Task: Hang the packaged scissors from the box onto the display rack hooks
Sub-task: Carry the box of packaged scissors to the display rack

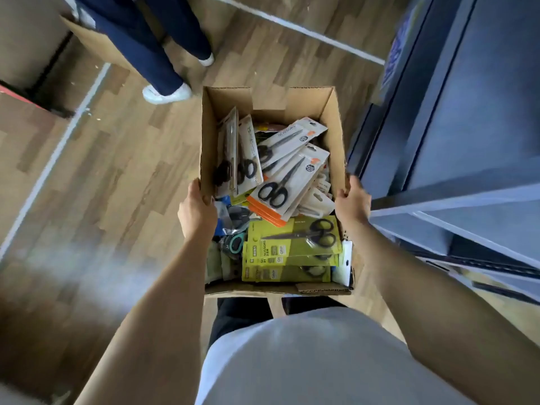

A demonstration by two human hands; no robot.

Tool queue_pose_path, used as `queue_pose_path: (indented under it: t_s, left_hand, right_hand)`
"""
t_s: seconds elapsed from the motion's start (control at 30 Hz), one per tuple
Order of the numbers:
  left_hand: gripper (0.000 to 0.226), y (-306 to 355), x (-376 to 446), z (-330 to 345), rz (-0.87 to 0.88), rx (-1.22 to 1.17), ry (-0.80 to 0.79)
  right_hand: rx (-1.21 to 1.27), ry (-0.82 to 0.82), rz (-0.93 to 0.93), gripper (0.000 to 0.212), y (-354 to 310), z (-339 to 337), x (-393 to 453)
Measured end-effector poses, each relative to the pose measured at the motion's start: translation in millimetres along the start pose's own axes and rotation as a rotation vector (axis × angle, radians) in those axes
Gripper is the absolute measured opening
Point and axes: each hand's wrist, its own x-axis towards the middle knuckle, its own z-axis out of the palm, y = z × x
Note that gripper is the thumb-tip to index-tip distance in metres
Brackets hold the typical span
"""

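Wood floor (pixel 122 171); scissor-packed box (pixel 333 118)

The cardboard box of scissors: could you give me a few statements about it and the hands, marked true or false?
1. Both hands grip the cardboard box by its side walls. True: the left hand grips the left wall, the right hand the right wall.
2. The box is closed. False: its flaps are open and the packs show.
3. The yellow-green scissors packs lie at the end nearest the person. True.
4. One hand is lifting out the white and orange scissors pack. False: it lies in the box, untouched.
5. Another person's legs stand beyond the box. True.
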Motion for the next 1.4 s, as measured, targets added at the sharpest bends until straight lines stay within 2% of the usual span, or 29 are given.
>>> queue_pose_path:
  t_s: [0.17, 0.37, 0.53, 0.73, 0.87, 1.07, 1.4]
  left_hand:
    - [0.035, 46, 66, 1, 0.124, 0.061, -0.167]
    - [0.040, 109, 133, 0, 0.285, 0.149, -0.268]
    - [0.044, 169, 179, -1, 0.399, 0.221, -0.305]
    - [0.046, 235, 231, 14, 0.513, 0.215, -0.312]
    - [0.046, 282, 268, 31, 0.493, 0.200, -0.308]
    - [0.050, 365, 325, 53, 0.403, 0.232, -0.300]
    - [0.046, 493, 411, 77, 0.398, 0.206, -0.265]
  right_hand:
    - [0.025, 0.083, 0.152, 0.031, -27, -2, 22]
    - [0.127, 0.178, 0.327, 0.038, -58, -9, 45]
    - [0.206, 0.303, 0.417, 0.034, -82, -14, 76]
    - [0.282, 0.357, 0.454, 0.037, -113, -31, 134]
    - [0.303, 0.373, 0.427, 0.035, -133, -48, 196]
    - [0.281, 0.310, 0.385, 0.033, -172, -85, 305]
    - [0.275, 0.288, 0.349, 0.036, -221, -136, 450]
